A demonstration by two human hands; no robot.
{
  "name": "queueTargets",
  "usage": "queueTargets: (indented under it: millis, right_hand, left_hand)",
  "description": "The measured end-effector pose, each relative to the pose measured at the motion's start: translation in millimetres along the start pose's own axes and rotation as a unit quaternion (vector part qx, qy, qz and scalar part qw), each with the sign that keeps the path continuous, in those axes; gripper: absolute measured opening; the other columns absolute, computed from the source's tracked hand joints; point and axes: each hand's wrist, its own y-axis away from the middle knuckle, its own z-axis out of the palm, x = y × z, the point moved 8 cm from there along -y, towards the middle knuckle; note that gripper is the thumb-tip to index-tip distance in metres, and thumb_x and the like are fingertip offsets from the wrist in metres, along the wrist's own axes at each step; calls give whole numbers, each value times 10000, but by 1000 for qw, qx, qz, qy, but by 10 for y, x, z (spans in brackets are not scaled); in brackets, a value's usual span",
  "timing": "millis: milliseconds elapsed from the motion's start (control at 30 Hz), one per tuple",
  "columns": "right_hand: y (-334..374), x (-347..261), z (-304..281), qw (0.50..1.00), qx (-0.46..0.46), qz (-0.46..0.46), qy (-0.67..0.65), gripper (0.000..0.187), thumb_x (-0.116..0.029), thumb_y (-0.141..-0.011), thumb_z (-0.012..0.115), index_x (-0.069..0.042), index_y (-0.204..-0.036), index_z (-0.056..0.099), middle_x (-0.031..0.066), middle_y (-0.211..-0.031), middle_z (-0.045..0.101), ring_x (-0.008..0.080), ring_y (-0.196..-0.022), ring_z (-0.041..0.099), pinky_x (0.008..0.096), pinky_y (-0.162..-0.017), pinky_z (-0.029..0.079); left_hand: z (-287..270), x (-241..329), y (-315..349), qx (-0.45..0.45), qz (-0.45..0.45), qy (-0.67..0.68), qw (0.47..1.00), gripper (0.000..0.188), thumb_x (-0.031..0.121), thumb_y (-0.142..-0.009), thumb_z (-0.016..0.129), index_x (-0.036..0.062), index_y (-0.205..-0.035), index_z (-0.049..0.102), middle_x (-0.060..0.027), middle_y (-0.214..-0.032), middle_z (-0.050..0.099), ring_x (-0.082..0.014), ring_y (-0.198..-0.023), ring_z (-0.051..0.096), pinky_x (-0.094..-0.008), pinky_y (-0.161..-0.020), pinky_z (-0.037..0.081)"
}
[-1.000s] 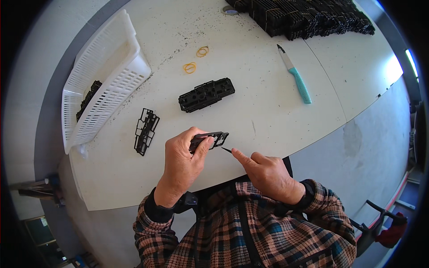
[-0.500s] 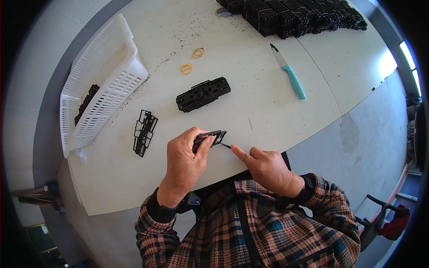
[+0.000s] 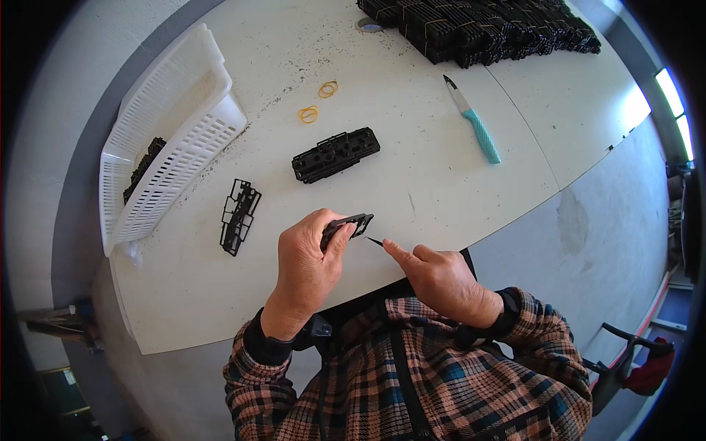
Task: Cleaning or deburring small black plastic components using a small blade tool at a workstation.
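My left hand [image 3: 309, 257] pinches a black plastic frame [image 3: 360, 223] with openings in it, held tilted above the near part of the table. My right hand [image 3: 441, 275] is closed on a slim pointed tool [image 3: 375, 241], index finger stretched along it. Only the tool's narrow dark tip shows, close to the frame's right end; the handle is hidden in my fist. Left of my hands a single flat black frame [image 3: 239, 217] lies on the table. Beyond them sits a stack of similar black frames [image 3: 335, 155].
A white perforated basket [image 3: 173, 158] at the left holds black parts [image 3: 144, 170]. Two groups of yellow rubber bands [image 3: 318, 101] and a turquoise-handled knife [image 3: 481, 136] lie farther off. Bundled black frames [image 3: 485, 31] and a tape roll [image 3: 369, 25] are at the back. Dark crumbs dot the white table [image 3: 441, 191].
The pointed tool's tip has drawn slightly away from the frame's edge. Both hands otherwise keep their grips and nearly the same places.
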Motion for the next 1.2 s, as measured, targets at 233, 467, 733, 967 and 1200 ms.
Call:
queueTargets:
  millis: [233, 467, 733, 967, 1200]
  right_hand:
    - [14, -16, 50, 998, 1, -12, 61, 583, 31, -791, 597, -77, -1359, 523, 63, -680, 498, 206, -521, 541, 335, -482, 480]
    - [16, 27, 26, 999, 9, -13, 50, 588, 32, -789, 594, -70, -1363, 515, 71, -681, 502, 212, -522, 537, 334, -485, 480]
    - [23, 31, -16, 1000, -1, 8, -15, 571, 40, -805, 596, -52, -1362, 509, 71, -662, 490, 200, -505, 514, 325, -466, 468]
    - [-10, -59, -22, 1000, 11, -21, -11, 584, 56, -801, 599, -53, -1367, 505, 65, -644, 466, 189, -491, 490, 320, -456, 460]
    - [-13, -52, 45, 999, -32, -21, 29, 646, 40, -789, 603, -72, -1408, 456, 71, -720, 519, 208, -564, 561, 334, -515, 505]
  left_hand:
    - [17, 38, 0, -11, 3, -18, 1000, 125, 64, -888, 670, -39, -859, 605, -76, -688, 622, -98, -599, 558, -244, -565, 460]
    - [-4, -2, -11, 2, -6, -3, 1000, 150, 92, -899, 668, -34, -850, 602, -51, -651, 601, -79, -583, 526, -236, -551, 442]
    - [-9, -62, 9, 6, -24, 9, 1000, 184, 128, -909, 667, -23, -831, 597, -33, -603, 568, -61, -557, 477, -224, -527, 412]
    - [-5, -52, -3, 0, -30, 12, 999, 180, 125, -910, 665, -21, -829, 597, -30, -603, 564, -62, -557, 477, -225, -528, 413]
    - [-3, -32, -2, -1, -20, -1, 1000, 165, 108, -907, 665, -28, -840, 601, -36, -624, 572, -69, -572, 489, -228, -540, 421]
